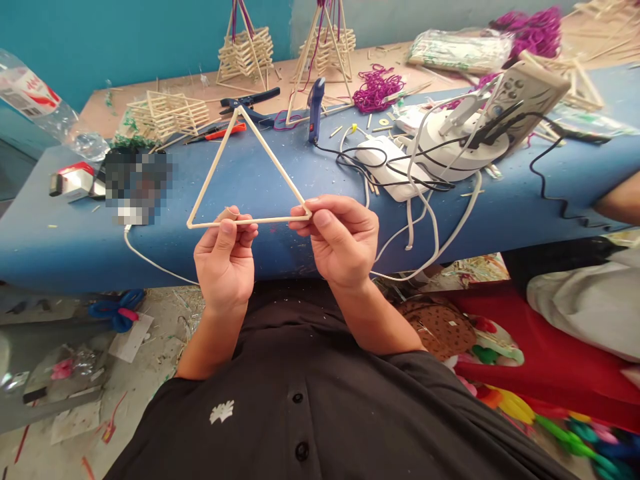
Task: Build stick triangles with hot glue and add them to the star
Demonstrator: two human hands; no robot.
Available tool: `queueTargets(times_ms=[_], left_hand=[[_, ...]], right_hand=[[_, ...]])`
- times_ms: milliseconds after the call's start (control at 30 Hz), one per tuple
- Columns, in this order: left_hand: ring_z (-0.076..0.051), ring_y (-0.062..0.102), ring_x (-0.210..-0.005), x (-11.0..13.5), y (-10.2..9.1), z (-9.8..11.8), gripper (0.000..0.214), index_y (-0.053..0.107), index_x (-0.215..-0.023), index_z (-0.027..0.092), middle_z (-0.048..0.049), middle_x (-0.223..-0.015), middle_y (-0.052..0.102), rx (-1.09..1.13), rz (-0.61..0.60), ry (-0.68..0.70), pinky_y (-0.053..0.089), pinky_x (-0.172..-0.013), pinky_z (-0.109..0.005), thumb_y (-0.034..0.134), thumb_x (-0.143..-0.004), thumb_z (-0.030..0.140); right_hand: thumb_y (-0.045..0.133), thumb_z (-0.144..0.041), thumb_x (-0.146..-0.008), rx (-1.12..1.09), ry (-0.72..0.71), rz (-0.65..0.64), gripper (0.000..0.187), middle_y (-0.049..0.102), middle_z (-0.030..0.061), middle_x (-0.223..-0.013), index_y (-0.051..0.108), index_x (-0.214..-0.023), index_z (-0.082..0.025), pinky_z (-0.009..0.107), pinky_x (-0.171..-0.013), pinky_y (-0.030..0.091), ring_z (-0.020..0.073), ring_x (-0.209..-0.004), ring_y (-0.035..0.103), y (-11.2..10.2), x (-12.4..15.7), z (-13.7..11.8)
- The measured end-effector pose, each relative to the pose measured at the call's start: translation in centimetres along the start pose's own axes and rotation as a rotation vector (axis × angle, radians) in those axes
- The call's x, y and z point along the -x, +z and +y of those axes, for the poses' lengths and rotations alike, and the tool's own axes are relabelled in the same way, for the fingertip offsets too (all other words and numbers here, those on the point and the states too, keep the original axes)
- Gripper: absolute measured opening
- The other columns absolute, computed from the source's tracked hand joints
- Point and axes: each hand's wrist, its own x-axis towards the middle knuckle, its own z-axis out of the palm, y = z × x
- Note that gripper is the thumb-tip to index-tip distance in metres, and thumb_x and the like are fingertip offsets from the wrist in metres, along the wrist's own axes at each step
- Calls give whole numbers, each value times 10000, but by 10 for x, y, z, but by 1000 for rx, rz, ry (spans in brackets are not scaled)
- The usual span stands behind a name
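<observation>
A triangle of thin wooden sticks (281, 165) is held up over the front of the blue-covered table, its tip pointing away from me. My left hand (225, 257) pinches the bottom stick left of its middle, thumb in front. At the lower right corner, the thumb and fingers of my right hand (345, 240) close on the joint. Beyond the tip lie black clamps (253, 100) and an orange-handled cutting tool (226, 131). A blue glue gun (315, 110) stands upright to the right of the triangle.
Stick pyramids (245, 57) with purple cord and a stacked stick frame (167, 115) stand at the back. Right of me are a power strip (393, 167), tangled cables and a white stand (453, 143). A plastic bottle (47, 103) is at left. Another person's arm (620, 200) rests at right.
</observation>
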Motion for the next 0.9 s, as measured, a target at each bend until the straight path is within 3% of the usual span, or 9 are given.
queueTargets(times_ms=[233,400,633,900], left_hand=[[-101,770,-734,-1,-1,0,377,884,-878,298,31,-838,824,-41,18,26,660,-707,-175,1060,-681,567],[-100,777,-733,-3,-3,1,365,889,-870,309,35,-826,828,-44,36,72,659,-698,-169,1067,-670,556],[-113,799,-750,0,-7,-1,275,892,-866,319,41,-887,851,-85,24,239,663,-692,-188,1046,-735,505],[-124,797,-746,1,-10,-3,288,888,-859,313,31,-887,845,-103,44,247,664,-686,-213,1045,-730,516]], right_hand=[[925,-504,-857,98,23,37,252,848,-10,-899,849,-957,-286,279,-687,722,157,-721,809,-2,0,3],[894,-463,-905,40,4,-23,195,860,-15,-939,857,-1004,-300,262,-711,722,153,-770,827,-2,1,4],[963,-453,-825,155,-14,70,257,838,-31,-902,821,-950,-278,254,-746,718,144,-802,822,-2,2,11],[925,-496,-866,71,-8,34,239,842,-27,-894,847,-964,-293,235,-703,712,143,-789,826,-3,1,14]])
